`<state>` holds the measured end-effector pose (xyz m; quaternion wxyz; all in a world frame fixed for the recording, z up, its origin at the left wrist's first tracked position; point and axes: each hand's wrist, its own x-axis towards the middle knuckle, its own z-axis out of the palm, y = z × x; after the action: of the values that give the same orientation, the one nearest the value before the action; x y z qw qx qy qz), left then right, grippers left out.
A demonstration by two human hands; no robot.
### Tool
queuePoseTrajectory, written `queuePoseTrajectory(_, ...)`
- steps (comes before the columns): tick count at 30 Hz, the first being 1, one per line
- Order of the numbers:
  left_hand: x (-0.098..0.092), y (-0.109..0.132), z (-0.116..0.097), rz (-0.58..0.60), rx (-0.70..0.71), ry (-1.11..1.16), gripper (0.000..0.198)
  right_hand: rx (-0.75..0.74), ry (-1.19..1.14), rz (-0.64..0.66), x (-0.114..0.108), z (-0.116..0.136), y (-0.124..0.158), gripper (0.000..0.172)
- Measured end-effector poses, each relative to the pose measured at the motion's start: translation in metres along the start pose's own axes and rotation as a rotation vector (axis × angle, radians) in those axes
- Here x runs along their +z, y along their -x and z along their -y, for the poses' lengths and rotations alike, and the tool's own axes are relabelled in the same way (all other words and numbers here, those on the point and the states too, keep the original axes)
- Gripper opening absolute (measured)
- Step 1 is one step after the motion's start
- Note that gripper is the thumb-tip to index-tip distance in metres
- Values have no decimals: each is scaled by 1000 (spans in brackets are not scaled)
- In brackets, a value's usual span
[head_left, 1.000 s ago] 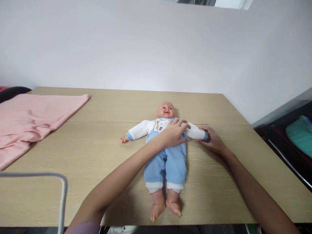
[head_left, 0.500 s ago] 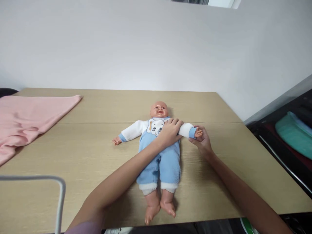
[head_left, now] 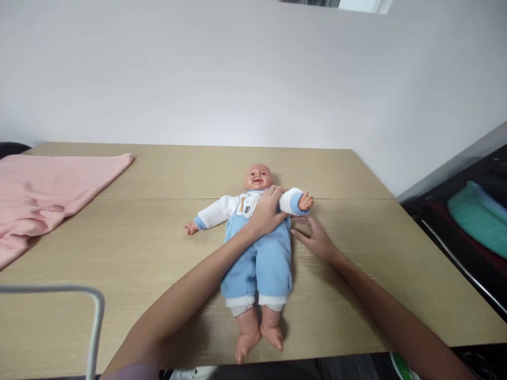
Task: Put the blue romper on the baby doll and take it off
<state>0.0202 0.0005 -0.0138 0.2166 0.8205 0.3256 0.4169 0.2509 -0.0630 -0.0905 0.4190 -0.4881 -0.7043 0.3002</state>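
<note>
A baby doll point(head_left: 273, 264) in a white and blue fleece outfit with an animal face on the chest lies on its back on the table, feet toward me. Across its chest lies my left hand point(head_left: 267, 212), its fingers and thumb closed around the root of the doll's arm on the right side. That arm's white sleeve point(head_left: 288, 201) with its blue cuff is raised and bent a little. Below the cuff, my right hand point(head_left: 317, 240) is open, thumb and fingers apart, close to the doll's side; some fingertips are hidden behind the sleeve. The other doll arm stretches out to the left.
A pink cloth point(head_left: 51, 190) lies on the left of the wooden table point(head_left: 158, 174). A grey bent tube point(head_left: 97, 327) crosses the lower left. Beyond the right edge stands a dark object with a green item point(head_left: 479, 216). A pale wall rises behind the table.
My right hand has let go of the doll's cuffed wrist and moved left and down to its side. The doll's arm has shifted inward and up, and my left hand has slid slightly left.
</note>
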Motion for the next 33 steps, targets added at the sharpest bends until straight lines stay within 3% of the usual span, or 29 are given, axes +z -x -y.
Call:
queuePoseTrajectory(2,-1,0,3,-38,-24,78,43,-99,47,45,-2,7,-2,29)
queuePoseTrajectory(5,-3,0,9,-98,-79,221,49,-146,71,63,-4,14,-4,21)
queuePoseTrajectory(14,-24,9,27,-331,-356,544,55,-94,60,78,-3,15,-2,24)
queuePoseTrajectory(18,-28,13,34,-425,-387,685,51,-47,-8,85,2,18,-2,28)
queuePoseTrajectory(26,-34,11,24,-556,-474,993,69,78,-451,121,43,28,-17,57)
queuePoseTrajectory(30,-42,13,20,-647,-468,1157,61,80,-586,147,58,37,-35,52)
queuePoseTrajectory(33,-45,15,21,-641,-475,1262,57,105,-627,169,66,42,-46,45)
